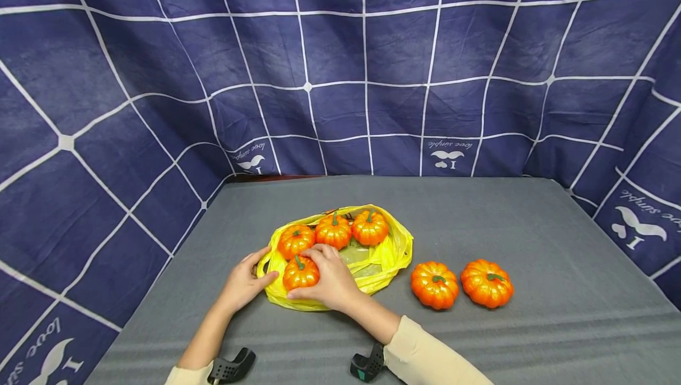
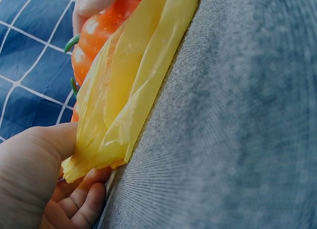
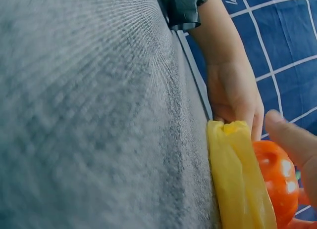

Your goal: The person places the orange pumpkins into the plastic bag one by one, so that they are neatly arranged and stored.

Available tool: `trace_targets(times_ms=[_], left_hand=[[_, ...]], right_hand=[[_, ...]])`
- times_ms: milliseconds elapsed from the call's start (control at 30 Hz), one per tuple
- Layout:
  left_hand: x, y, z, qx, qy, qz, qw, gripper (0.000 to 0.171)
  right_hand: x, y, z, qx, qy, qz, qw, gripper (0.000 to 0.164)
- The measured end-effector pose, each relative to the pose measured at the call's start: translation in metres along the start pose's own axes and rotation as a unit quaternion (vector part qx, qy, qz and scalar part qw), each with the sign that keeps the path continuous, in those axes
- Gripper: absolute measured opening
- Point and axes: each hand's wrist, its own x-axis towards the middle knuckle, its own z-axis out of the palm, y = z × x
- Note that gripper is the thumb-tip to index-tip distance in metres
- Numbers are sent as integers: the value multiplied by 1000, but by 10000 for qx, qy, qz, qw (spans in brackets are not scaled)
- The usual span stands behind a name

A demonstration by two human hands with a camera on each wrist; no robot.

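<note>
Cream-sleeved right hand (image 1: 332, 278) grasps a glossy orange, ribbed, green-stemmed pumpkin (image 1: 300, 277) in a yellow plastic bag (image 1: 402, 249) whose rim the left hand (image 1: 242, 283) pinches; three similar pumpkins (image 1: 333, 233) sit behind, two others (image 1: 434, 287) outside on the grey table (image 1: 457, 213)

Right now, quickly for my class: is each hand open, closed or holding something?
Left hand: holding the yellow bag by its left end.
Right hand: holding the nearest pumpkin in the bag.

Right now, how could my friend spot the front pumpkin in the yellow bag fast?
On the grey table, find the open yellow bag. At its near left, between the left hand and right hand, is the front pumpkin. Unlike the three pumpkins behind, it has the right hand round it.
</note>
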Motion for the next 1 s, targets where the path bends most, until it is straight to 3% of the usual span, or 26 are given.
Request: trace_targets(times_ms=[167,433,733,1000], left_hand=[[-1,0,-1,-34,-20,-26,10000,60],[-1,-2,-1,-63,-5,-42,10000,62],[0,-1,-1,-123,-33,-72,9999,61],[0,-3,1,-57,20,-22,10000,62]], right_hand=[[0,-4,-12,431,-31,173,9989,81],[2,-6,-44,1314,268,172,9908,65],[-5,-4,-78,1705,731,-3,9826,52],[-12,14,-114,1761,1036,-254,9786,50]])
